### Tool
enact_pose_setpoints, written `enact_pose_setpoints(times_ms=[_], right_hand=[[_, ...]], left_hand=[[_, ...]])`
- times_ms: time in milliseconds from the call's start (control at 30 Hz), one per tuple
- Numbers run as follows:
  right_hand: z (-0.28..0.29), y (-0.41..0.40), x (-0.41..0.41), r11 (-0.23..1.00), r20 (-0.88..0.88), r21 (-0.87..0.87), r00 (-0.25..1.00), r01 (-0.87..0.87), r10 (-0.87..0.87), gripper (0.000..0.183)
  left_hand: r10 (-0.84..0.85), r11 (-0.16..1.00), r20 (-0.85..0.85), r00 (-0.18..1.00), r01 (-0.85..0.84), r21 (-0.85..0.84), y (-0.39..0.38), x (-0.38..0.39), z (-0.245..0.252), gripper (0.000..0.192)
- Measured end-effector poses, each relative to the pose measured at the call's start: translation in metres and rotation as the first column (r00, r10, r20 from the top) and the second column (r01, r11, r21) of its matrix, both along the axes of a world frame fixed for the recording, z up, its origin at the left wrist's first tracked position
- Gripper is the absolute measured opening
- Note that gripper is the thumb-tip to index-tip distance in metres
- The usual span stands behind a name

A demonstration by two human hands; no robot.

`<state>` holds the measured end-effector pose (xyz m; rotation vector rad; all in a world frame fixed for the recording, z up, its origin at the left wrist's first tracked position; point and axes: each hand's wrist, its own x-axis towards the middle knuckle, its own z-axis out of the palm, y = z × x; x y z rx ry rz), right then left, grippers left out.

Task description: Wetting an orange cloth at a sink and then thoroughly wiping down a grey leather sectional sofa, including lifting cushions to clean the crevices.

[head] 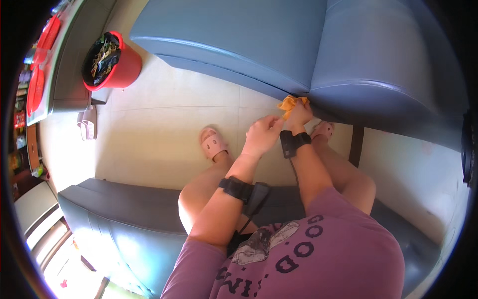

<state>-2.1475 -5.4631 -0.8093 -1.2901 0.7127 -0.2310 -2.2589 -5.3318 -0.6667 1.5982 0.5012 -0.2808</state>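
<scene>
My right hand (pixel 301 113) is closed around a bunched orange cloth (pixel 288 105), at the corner where the seat of a blue-grey padded sofa (pixel 239 41) meets its armrest or side section (pixel 368 63). Just left of it, my left hand (pixel 263 135) has curled fingers, with the fingertips close to the cloth's lower end; whether they pinch it cannot be told. Both forearms wear black strapped devices, the left one (pixel 236 189) farther up the arm than the right one (pixel 294 142).
A red bin (pixel 129 67) with a black liner and scraps stands at the upper left. Pale slippers (pixel 88 123) lie beside a cabinet (pixel 71 67). Below me is a dark padded bench (pixel 130 205). My feet, in pink slippers (pixel 214 145), rest on the tiled floor.
</scene>
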Motion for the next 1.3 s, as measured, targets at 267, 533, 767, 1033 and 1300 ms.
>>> enact_pose_setpoints(times_ms=[267,533,767,1033,1300], right_hand=[[0.009,0.009,-0.007,0.681,-0.199,-0.687,0.967,-0.254,0.16,0.025],[-0.01,-0.009,-0.011,0.3,-0.219,-0.902,0.929,-0.309,0.298,0.024],[-0.01,-0.024,-0.014,0.185,-0.115,-0.961,0.903,-0.207,0.414,0.023],[-0.008,-0.025,-0.008,0.131,-0.106,-0.973,0.873,-0.189,0.477,0.023],[-0.004,-0.009,-0.007,0.088,-0.188,-0.963,0.868,-0.255,0.46,0.019]], left_hand=[[0.023,1.0,0.041,0.999,-0.023,0.0,0.004,-0.001,0.011,0.033],[-0.033,0.999,0.048,0.998,0.031,0.032,-0.002,0.0,0.012,0.032],[-0.017,1.0,0.065,0.998,0.015,0.024,-0.002,-0.001,0.017,0.033],[-0.024,1.0,0.063,0.998,0.023,0.015,-0.004,-0.002,0.018,0.034],[-0.036,0.999,0.063,0.997,0.034,0.031,-0.009,-0.003,0.02,0.035]])
